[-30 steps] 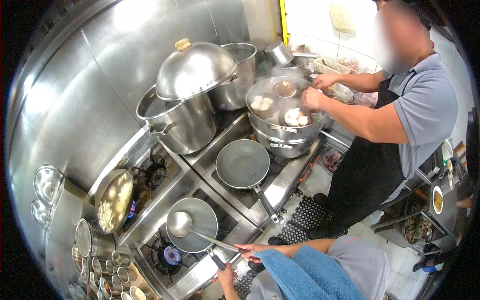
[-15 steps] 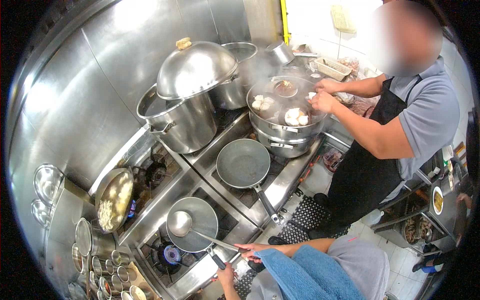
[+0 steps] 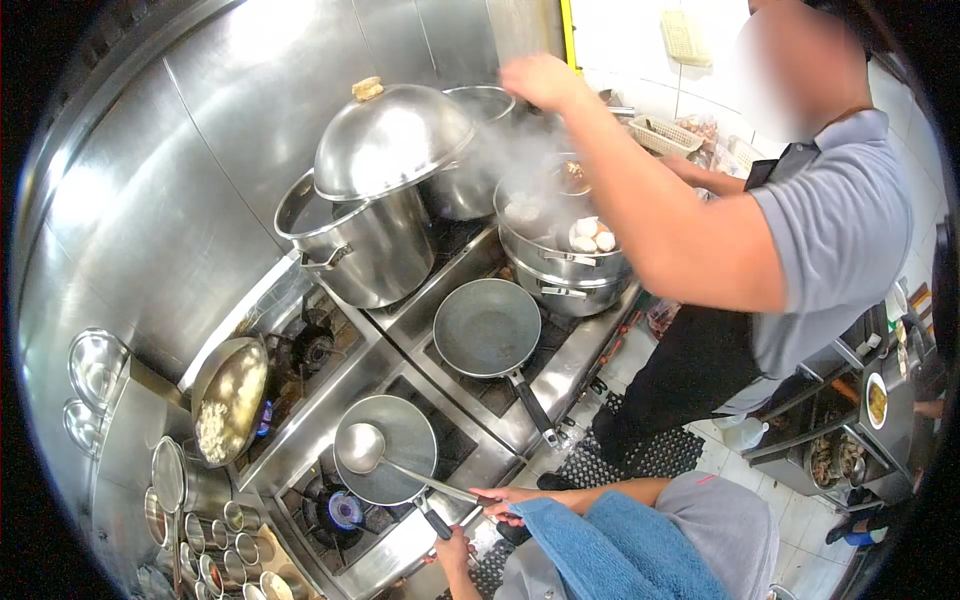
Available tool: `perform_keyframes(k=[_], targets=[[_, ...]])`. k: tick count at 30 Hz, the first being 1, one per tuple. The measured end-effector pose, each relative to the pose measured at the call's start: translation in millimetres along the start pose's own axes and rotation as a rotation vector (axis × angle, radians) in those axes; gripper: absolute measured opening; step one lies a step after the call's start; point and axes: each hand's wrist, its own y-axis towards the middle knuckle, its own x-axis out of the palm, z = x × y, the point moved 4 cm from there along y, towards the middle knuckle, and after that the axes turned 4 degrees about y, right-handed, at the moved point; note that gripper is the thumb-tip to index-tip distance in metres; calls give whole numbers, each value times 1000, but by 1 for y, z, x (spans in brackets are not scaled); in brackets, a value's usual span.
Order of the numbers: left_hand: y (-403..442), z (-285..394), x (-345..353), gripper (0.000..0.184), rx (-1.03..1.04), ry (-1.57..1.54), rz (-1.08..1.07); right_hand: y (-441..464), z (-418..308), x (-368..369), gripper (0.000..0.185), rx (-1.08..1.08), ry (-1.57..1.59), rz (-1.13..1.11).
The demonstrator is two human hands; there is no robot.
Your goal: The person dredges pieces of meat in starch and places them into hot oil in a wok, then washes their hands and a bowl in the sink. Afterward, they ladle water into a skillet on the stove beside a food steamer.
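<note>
My right hand [image 3: 500, 500] is closed on the handle of a metal ladle [image 3: 362, 447], whose bowl rests inside a grey pan [image 3: 405, 470]. Just below it, my left hand [image 3: 455, 548] grips this pan's black handle. The pan sits tilted over a burner with a blue flame [image 3: 344, 508]. A blue towel [image 3: 625, 545] lies over my right forearm. Another empty grey pan [image 3: 487, 328] stands on the stove further up.
A co-worker's raised hand [image 3: 540, 82] is above a steaming steamer [image 3: 570, 268] holding white buns [image 3: 590, 235]. A domed lid [image 3: 393, 140] leans on a tall pot [image 3: 375, 255]. At left are a wok with food [image 3: 230, 400] and small metal containers [image 3: 240, 518].
The co-worker's near arm has swung up and left from the steamer, toward the domed lid and the pots. My hands, the ladle and the pan have not visibly moved.
</note>
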Motion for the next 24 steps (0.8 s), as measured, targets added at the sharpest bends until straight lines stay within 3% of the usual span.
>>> perform_keyframes(k=[24], targets=[[-2, 6, 0, 13, 77, 28, 16, -2, -6, 4, 67, 5, -65, 7]])
